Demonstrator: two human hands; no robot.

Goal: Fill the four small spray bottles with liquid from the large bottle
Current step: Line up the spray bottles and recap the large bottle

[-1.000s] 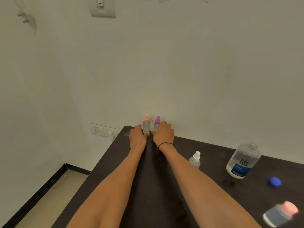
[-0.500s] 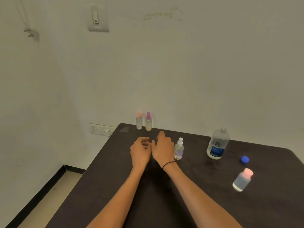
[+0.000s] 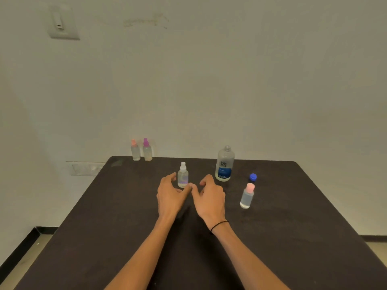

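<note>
Both hands, left (image 3: 170, 196) and right (image 3: 210, 197), hover with loosely curled, empty fingers flanking the upright white-capped spray bottle (image 3: 183, 177) just beyond them on the desk (image 3: 293, 227).

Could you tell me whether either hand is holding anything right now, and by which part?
Nothing is held: the left hand and right hand flank the white-capped bottle with fingers loosely curled.

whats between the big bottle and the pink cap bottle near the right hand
The loose blue cap lies between the big bottle and the pink-capped bottle, on the table, as the head view shows.
</note>
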